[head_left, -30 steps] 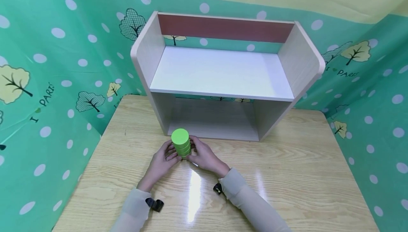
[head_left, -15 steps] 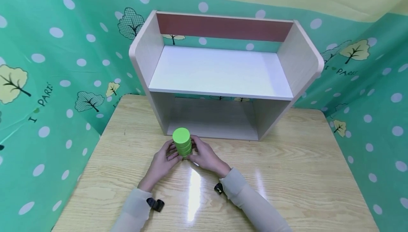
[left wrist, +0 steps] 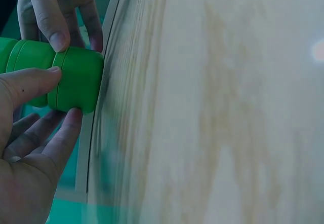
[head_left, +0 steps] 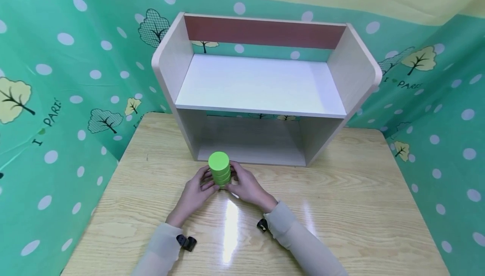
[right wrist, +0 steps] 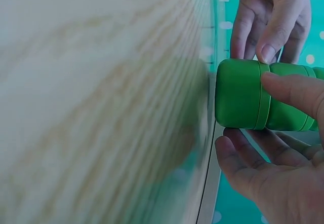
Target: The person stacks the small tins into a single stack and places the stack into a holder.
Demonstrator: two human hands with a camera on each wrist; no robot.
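In front of a two-tier shelf [head_left: 261, 84], the left hand [head_left: 194, 191] and right hand [head_left: 248, 186] grip a green ringed cylinder [head_left: 219, 167] low from opposite sides, a hold that looks meant to keep its tall form upright on the bench [head_left: 341, 200].

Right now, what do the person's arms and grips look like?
Left sleeve and right sleeve are long, plain and pale grey. A small black device sits by each: left device, right device. Left grip and right grip wear no gloves.
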